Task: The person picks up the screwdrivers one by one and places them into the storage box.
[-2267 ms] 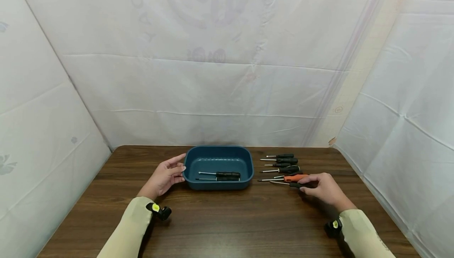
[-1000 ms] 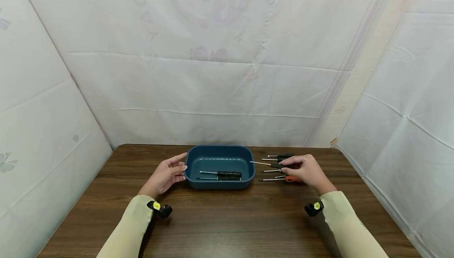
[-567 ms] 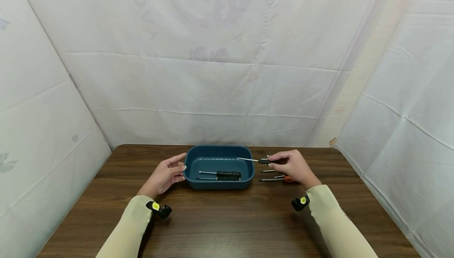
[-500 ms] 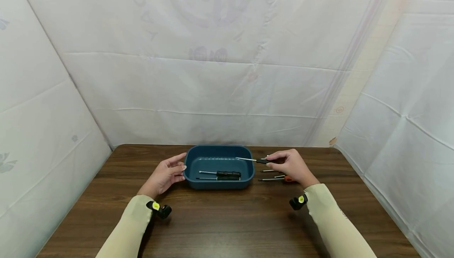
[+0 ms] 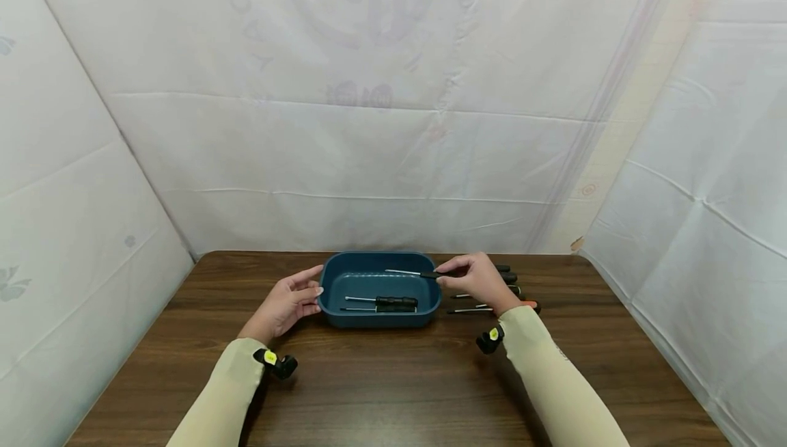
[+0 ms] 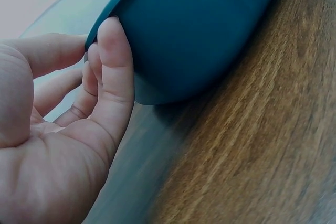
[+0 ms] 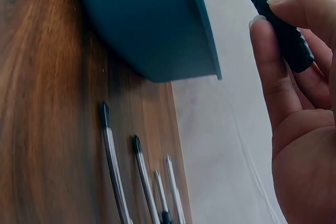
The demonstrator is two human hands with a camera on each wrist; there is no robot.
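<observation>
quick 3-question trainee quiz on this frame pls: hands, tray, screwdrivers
1. True or false: the right hand holds a black-handled screwdriver with its shaft over the blue tray.
2. How many screwdrivers lie inside the tray?
3. What does the left hand touch? A) the tray's outer wall B) the orange-handled screwdriver C) only the table

Key: 1 true; 2 two; 3 A.

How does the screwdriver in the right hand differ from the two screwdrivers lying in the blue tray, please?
The held screwdriver is pinched by the right hand above the blue tray; the two screwdrivers lie flat on its floor, untouched. Its handle is mostly hidden; theirs show fully. All have black handles and point left.
</observation>
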